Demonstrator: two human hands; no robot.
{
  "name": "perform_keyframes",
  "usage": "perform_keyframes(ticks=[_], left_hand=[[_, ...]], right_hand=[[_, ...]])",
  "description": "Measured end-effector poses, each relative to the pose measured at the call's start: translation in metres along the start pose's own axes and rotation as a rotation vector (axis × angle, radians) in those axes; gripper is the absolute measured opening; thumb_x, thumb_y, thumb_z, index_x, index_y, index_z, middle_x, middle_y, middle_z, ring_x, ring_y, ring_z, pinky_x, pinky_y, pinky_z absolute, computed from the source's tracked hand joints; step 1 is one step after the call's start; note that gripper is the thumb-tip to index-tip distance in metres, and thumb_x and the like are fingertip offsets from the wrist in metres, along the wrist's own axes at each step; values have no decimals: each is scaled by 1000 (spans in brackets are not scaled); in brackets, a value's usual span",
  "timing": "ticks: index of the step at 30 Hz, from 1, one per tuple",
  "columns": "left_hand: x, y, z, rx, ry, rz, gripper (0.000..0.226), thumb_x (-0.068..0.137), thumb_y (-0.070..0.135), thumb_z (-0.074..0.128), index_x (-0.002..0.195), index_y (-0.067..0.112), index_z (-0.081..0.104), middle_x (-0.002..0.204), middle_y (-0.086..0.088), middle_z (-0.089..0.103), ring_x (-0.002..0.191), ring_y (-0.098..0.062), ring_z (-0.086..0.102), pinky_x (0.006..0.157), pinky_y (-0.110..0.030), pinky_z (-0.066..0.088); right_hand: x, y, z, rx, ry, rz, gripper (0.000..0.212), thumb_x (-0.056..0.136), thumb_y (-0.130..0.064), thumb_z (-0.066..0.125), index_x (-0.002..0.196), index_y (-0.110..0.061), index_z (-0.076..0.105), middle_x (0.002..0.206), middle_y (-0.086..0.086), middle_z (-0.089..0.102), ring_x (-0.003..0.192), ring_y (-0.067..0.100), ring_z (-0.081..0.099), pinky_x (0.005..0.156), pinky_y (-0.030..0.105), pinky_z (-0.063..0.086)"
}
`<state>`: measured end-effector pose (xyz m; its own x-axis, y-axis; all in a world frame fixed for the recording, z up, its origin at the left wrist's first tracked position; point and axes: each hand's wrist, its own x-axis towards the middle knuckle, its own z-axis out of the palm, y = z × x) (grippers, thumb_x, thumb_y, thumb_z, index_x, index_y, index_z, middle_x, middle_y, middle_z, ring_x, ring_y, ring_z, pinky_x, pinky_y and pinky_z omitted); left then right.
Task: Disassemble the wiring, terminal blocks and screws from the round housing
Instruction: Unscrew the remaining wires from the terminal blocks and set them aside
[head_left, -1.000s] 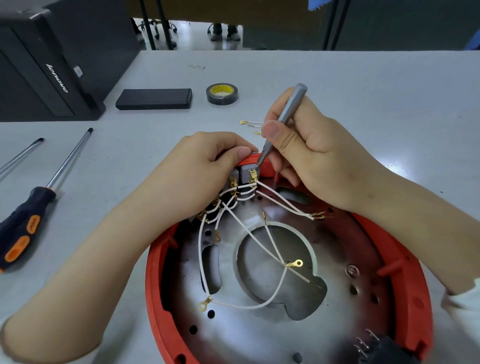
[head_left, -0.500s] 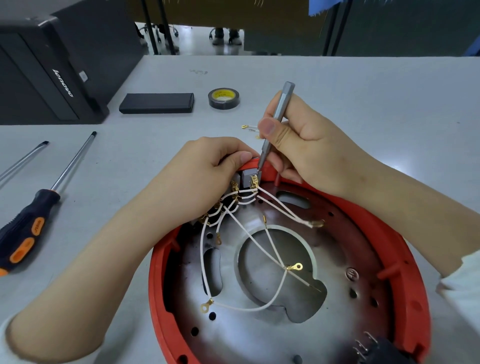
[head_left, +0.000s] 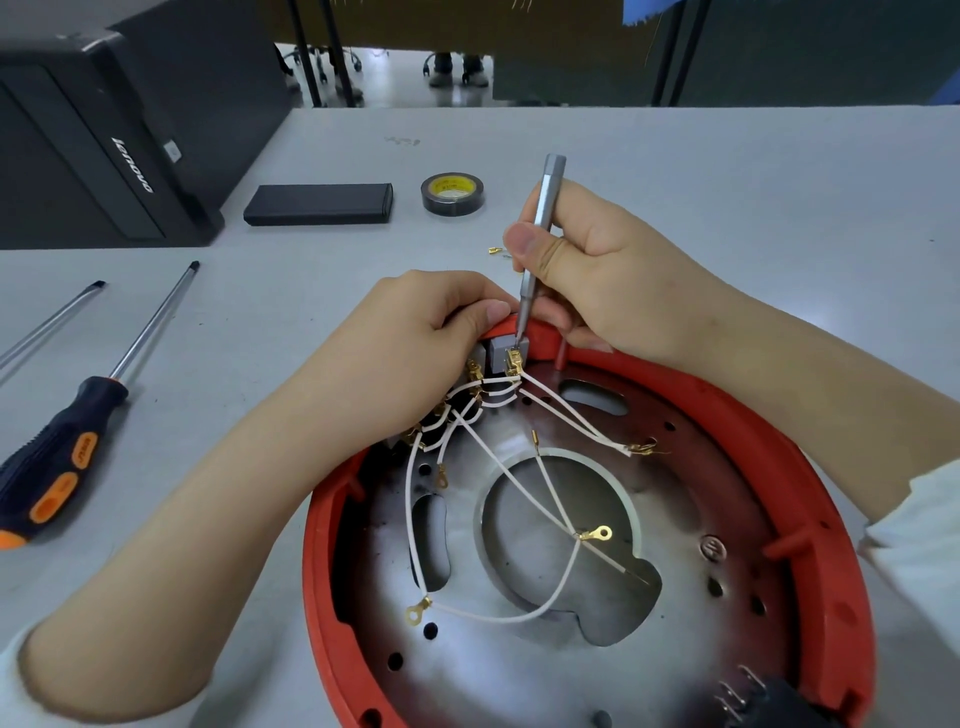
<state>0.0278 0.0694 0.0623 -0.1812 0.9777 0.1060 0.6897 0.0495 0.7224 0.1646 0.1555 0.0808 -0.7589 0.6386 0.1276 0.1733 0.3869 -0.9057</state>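
Step in hand: loosening a terminal at the housing (head_left: 831, 519) rim.
Right hand (head_left: 613, 280) pinches small screwdriver (head_left: 535, 244) on terminal block (head_left: 506, 352); left hand (head_left: 415, 348) holds block. Next: free wire (head_left: 566, 415).

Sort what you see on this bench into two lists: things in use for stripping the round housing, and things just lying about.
In use: housing; white wires; terminal blocks; grey driver, gripped by right hand; left hand holding the blocks.

Lying about: tape roll; black case; orange-handled screwdriver; second screwdriver; computer tower.
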Motion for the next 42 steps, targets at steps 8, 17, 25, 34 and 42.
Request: perform_keyframes(ticks=[8, 17, 25, 34, 42], left_hand=[[0, -1, 0, -20, 0, -9, 22, 99, 26, 49, 97, 31, 70, 50, 22, 56, 42, 2, 50, 39, -7, 33], [0, -2, 0, -44, -4, -20, 23, 99, 26, 48, 91, 34, 69, 49, 17, 55, 40, -1, 48, 39, -9, 34], [-1, 0, -1, -29, -4, -6, 24, 100, 22, 48, 98, 29, 71, 49, 32, 54, 43, 14, 49, 42, -3, 31], [-2, 1, 0, -9, 10, -5, 24, 99, 24, 49, 97, 32, 71, 70, 17, 68, 55, 5, 56, 52, -5, 38], [0, 0, 0, -10, 8, 1, 23, 99, 24, 49, 97, 32, 71, 64, 25, 64, 57, 7, 57, 54, -5, 38]], right_hand=[[10, -6, -2, -4, -67, 126, 22, 103, -24, 38, 85, -14, 41, 53, 1, 36, 27, 3, 30, 33, 15, 26], [16, -9, -3, -76, -93, 202, 26, 104, -27, 35, 85, -12, 40, 54, 5, 37, 26, 5, 26, 31, 14, 22], [-12, 4, -1, -21, 116, 14, 19, 102, -29, 40, 85, -23, 43, 51, 0, 45, 36, 10, 37, 41, 21, 35], [-14, 10, 2, -62, 175, -25, 16, 102, -29, 40, 87, -21, 42, 49, -2, 49, 35, 6, 39, 42, 18, 36], [-14, 9, 2, -35, 163, -22, 17, 102, -28, 40, 88, -19, 43, 48, -3, 50, 34, 6, 40, 42, 18, 36]])
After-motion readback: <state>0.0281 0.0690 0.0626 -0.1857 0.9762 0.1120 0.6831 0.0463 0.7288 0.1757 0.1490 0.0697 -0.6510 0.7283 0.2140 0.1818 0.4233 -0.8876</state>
